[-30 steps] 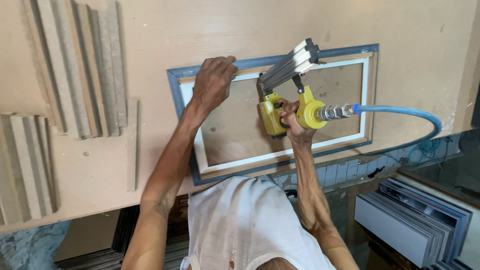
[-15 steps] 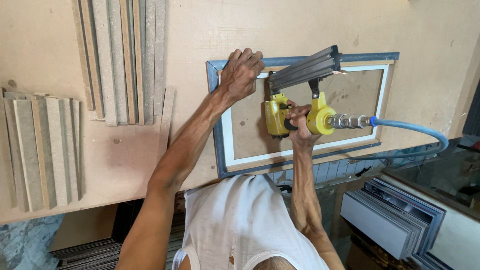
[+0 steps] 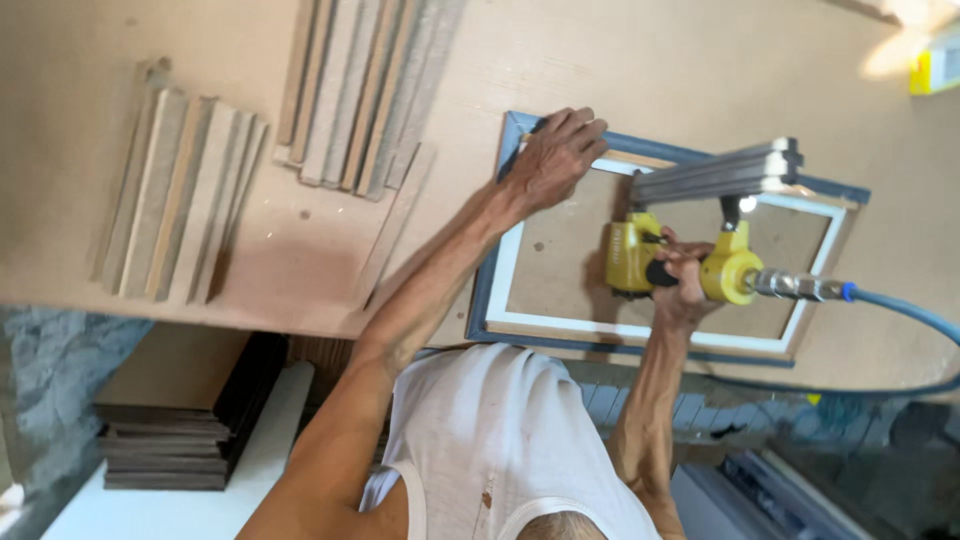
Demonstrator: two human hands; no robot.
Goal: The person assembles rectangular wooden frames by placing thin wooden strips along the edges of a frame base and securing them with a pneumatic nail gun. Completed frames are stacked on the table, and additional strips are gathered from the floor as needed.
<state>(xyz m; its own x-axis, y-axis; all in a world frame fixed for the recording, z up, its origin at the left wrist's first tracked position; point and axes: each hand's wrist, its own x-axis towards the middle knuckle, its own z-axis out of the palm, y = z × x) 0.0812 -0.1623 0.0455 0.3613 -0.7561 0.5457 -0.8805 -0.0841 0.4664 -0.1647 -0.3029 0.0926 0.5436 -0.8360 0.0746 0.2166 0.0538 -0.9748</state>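
Note:
A blue and white picture frame (image 3: 495, 270) lies flat on the tan workbench (image 3: 640, 70). My left hand (image 3: 556, 155) presses down on the frame's far left corner, fingers spread over the moulding. My right hand (image 3: 680, 275) grips the handle of a yellow pneumatic nail gun (image 3: 625, 255) held over the frame's middle. The gun's long grey magazine (image 3: 715, 175) points to the right. A blue air hose (image 3: 900, 310) runs from the gun's rear off to the right.
Two stacks of grey-brown moulding strips (image 3: 180, 195) (image 3: 350, 95) lie on the bench at left. Dark boards (image 3: 170, 430) are piled below the bench edge. More frames or panels (image 3: 770, 490) sit low at the right.
The view has shifted so the frame and gun sit further right and lower. My left hand stays on the frame corner and my right hand keeps hold of the nail gun.

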